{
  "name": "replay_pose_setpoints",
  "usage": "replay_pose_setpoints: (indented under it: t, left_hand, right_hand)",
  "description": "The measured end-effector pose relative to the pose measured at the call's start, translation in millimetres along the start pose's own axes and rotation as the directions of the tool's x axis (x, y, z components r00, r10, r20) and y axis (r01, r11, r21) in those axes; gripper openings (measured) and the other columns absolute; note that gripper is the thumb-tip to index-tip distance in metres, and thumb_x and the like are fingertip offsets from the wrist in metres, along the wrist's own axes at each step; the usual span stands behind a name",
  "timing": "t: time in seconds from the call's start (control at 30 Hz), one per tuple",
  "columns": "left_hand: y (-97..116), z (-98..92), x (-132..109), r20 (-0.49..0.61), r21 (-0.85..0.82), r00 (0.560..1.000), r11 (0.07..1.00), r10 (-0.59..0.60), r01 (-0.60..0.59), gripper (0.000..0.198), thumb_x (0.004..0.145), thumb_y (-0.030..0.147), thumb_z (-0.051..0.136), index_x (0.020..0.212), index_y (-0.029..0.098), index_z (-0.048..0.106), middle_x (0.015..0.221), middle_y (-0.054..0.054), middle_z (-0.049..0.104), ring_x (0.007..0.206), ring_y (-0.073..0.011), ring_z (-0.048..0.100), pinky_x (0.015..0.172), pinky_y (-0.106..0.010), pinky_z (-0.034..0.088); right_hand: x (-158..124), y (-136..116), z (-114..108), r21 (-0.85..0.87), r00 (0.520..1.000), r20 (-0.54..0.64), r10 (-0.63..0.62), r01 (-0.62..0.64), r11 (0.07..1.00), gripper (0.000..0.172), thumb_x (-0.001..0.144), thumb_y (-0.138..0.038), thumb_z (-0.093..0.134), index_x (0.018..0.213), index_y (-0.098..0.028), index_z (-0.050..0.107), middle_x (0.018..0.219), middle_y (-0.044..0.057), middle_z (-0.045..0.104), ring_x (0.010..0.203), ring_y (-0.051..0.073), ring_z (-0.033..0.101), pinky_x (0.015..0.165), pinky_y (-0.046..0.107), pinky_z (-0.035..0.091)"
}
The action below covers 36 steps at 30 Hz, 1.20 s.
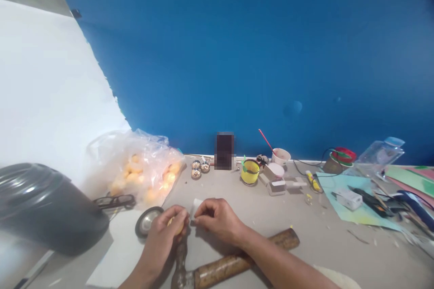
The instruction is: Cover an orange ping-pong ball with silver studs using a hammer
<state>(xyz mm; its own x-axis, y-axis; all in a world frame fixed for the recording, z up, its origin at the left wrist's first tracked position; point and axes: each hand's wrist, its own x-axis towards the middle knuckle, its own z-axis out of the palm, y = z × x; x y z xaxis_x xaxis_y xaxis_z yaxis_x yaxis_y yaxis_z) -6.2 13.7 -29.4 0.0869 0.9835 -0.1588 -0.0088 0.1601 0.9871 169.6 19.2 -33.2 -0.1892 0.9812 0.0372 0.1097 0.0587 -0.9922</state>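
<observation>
Light touch for the yellow piece (177, 226)

The left hand (164, 229) pinches it between thumb and curled fingers, near the hammer (220, 272). It is probably light, smooth and easily dented: hold its sides gently. The right hand (220, 221) curls nearly closed by a white strip (196, 204); whether it grips that, I cannot tell.

We're looking at bare skin all the way: left hand (166, 230) by the hammer's (224, 270) head, its wrist bare. Beyond the handle, we've got the right hand (220, 220), slim-fingered, round-knuckled, and, over the hammer, a bare right forearm (278, 256), widening from the wrist.
</observation>
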Motion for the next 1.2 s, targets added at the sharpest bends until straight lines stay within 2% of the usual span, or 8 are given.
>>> replay_pose_setpoints:
  t: [0.2, 0.3, 0.4, 0.67, 0.8, 0.97, 1.1, 1.2]
  left_hand:
    - [-3, -3.3, 4, 0.019, -0.008, 0.999, 1.000, -0.028, 0.028, 0.044, 0.077, 0.057, 0.075, 0.066, 0.016, 0.060, 0.054, 0.003, 0.048, 0.051, -0.0102, 0.040, 0.048, -0.021, 0.031]
    - [-2, -3.3, 4, 0.015, -0.028, 0.999, 0.999, -0.039, 0.039, 0.043, 0.077, 0.055, 0.076, 0.066, 0.016, 0.061, 0.052, 0.004, 0.047, 0.050, -0.0095, 0.039, 0.048, -0.020, 0.030]
    - [1, -2.7, 3, 0.002, -0.059, 0.999, 0.997, -0.042, 0.042, 0.042, 0.076, 0.054, 0.077, 0.066, 0.017, 0.061, 0.051, 0.004, 0.047, 0.048, -0.0098, 0.039, 0.047, -0.021, 0.031]
    - [5, -1.0, 2, 0.021, -0.146, 0.999, 0.989, -0.036, 0.039, 0.045, 0.077, 0.058, 0.076, 0.070, 0.015, 0.063, 0.052, 0.003, 0.049, 0.049, -0.0102, 0.042, 0.047, -0.020, 0.030]
    - [7, 3.7, 0, 0.018, -0.235, 0.998, 0.970, -0.065, 0.068, 0.052, 0.079, 0.066, 0.067, 0.068, 0.016, 0.062, 0.049, 0.002, 0.050, 0.045, -0.0100, 0.041, 0.046, -0.020, 0.028]
    - [3, 3.5, 0, 0.036, -0.245, 0.997, 0.967, -0.069, 0.075, 0.048, 0.082, 0.060, 0.067, 0.063, 0.017, 0.055, 0.050, 0.003, 0.049, 0.041, -0.0079, 0.036, 0.044, -0.021, 0.024]
    - [2, 1.4, 0, 0.072, -0.171, 0.997, 0.984, -0.034, 0.046, 0.045, 0.083, 0.055, 0.067, 0.063, 0.017, 0.055, 0.051, 0.003, 0.051, 0.043, -0.0078, 0.039, 0.045, -0.020, 0.026]
    - [4, 4.5, 1, 0.081, -0.160, 0.994, 0.984, -0.069, 0.081, 0.044, 0.083, 0.053, 0.067, 0.063, 0.016, 0.057, 0.047, 0.004, 0.047, 0.041, -0.0064, 0.037, 0.044, -0.019, 0.024]
  right_hand:
    - [-3, 4, 5, -0.291, 0.975, -0.086, -0.203, 0.170, 0.941, 0.008, 0.078, -0.012, 0.070, 0.074, -0.019, 0.072, 0.073, 0.000, 0.072, 0.069, 0.015, 0.063, 0.067, 0.023, 0.046]
    - [-5, 8, 5, -0.450, 0.937, -0.032, -0.349, 0.298, 0.842, 0.008, 0.083, -0.014, 0.067, 0.081, -0.020, 0.071, 0.079, 0.002, 0.073, 0.075, 0.017, 0.066, 0.073, 0.025, 0.046]
    - [-6, 12, 3, -0.542, 0.905, 0.042, -0.422, 0.376, 0.752, 0.007, 0.088, -0.017, 0.065, 0.085, -0.021, 0.069, 0.083, 0.003, 0.074, 0.079, 0.018, 0.067, 0.074, 0.026, 0.046]
    - [-4, 17, -6, -0.597, 0.861, 0.103, -0.499, 0.454, 0.661, 0.008, 0.091, -0.018, 0.062, 0.085, -0.020, 0.067, 0.082, 0.003, 0.073, 0.078, 0.017, 0.067, 0.072, 0.025, 0.045]
    - [-8, 17, -9, -0.603, 0.836, 0.105, -0.538, 0.484, 0.634, 0.009, 0.090, -0.016, 0.061, 0.084, -0.020, 0.066, 0.080, 0.003, 0.073, 0.075, 0.017, 0.066, 0.070, 0.025, 0.044]
    - [-13, 13, -10, -0.613, 0.800, 0.140, -0.583, 0.532, 0.584, 0.012, 0.093, -0.017, 0.057, 0.083, -0.020, 0.063, 0.078, 0.002, 0.071, 0.070, 0.016, 0.064, 0.067, 0.025, 0.042]
    - [-16, 12, -10, -0.623, 0.798, 0.151, -0.584, 0.535, 0.570, 0.014, 0.094, -0.018, 0.054, 0.083, -0.020, 0.062, 0.075, 0.002, 0.068, 0.068, 0.016, 0.062, 0.065, 0.026, 0.041]
    - [-17, 12, -11, -0.623, 0.815, 0.147, -0.561, 0.517, 0.588, 0.014, 0.094, -0.017, 0.055, 0.083, -0.020, 0.063, 0.075, 0.002, 0.068, 0.069, 0.016, 0.062, 0.065, 0.026, 0.041]
